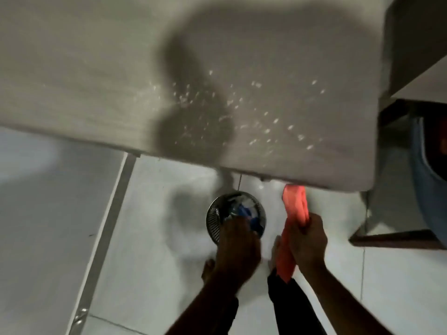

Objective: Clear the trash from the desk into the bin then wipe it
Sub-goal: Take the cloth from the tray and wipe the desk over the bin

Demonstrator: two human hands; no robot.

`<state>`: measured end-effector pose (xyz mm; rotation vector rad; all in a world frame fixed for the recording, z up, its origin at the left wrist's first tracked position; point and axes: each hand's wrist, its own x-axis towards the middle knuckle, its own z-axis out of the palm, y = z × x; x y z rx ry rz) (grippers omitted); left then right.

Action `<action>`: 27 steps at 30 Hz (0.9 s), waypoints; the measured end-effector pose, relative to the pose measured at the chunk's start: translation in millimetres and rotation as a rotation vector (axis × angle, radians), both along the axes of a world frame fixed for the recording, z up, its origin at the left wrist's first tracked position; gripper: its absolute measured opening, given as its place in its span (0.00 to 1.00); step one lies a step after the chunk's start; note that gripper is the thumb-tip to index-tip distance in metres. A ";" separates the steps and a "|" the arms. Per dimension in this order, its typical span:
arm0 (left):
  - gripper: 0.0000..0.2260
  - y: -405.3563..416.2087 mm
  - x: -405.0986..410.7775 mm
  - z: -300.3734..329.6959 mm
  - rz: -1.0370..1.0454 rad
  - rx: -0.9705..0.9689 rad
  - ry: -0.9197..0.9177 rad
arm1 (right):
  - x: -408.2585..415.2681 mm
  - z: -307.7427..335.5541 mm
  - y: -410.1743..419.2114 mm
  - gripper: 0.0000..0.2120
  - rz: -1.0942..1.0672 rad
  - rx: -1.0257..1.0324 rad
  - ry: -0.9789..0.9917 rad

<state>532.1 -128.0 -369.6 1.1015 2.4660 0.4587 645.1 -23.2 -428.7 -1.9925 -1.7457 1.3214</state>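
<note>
The grey desk [96, 68] fills the upper view, with several small white crumbs [254, 112] scattered over its near right part. Below its front edge a round metal mesh bin [214, 213] stands on the floor, holding crumpled white and blue trash [244, 209]. My left hand [238, 247] hovers over the bin's near rim, fingers curled; whether it holds anything is hidden. My right hand [306, 238] is shut on an orange-pink cloth [296, 204], which hangs below the desk edge and trails down past my wrist.
White floor tiles [150, 238] with a metal strip [113, 201] lie under the desk. A dark wooden frame [391, 240] and a blue object [428, 189] sit at the right. My bare feet [208, 267] and dark trouser leg [285, 298] are near the bin.
</note>
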 end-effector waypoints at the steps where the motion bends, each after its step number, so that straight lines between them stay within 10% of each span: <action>1: 0.14 -11.7 -9.3 -26.9 0.157 -0.115 -0.050 | -5.4 -24.1 -8.1 0.09 0.001 -0.087 -0.046; 6: 0.37 -73.3 -40.8 -157.8 0.762 -0.692 -0.726 | -33.3 -108.5 -28.8 0.23 0.182 -0.200 -0.072; 9: 0.20 -77.5 -38.8 -182.7 1.083 -0.261 -1.149 | -40.1 -130.3 -29.8 0.22 0.229 -0.219 -0.025; 12: 0.13 -63.9 -45.2 -167.1 1.160 -0.002 -1.188 | -40.1 -113.6 -21.1 0.17 0.176 -0.160 0.006; 22: 0.11 -63.5 -61.5 83.4 0.986 0.162 -1.253 | -9.8 193.3 -50.0 0.27 0.388 0.108 0.213; 27: 0.12 -48.0 -72.0 171.8 1.004 0.122 -1.286 | -21.1 358.6 -41.8 0.14 0.433 0.374 0.389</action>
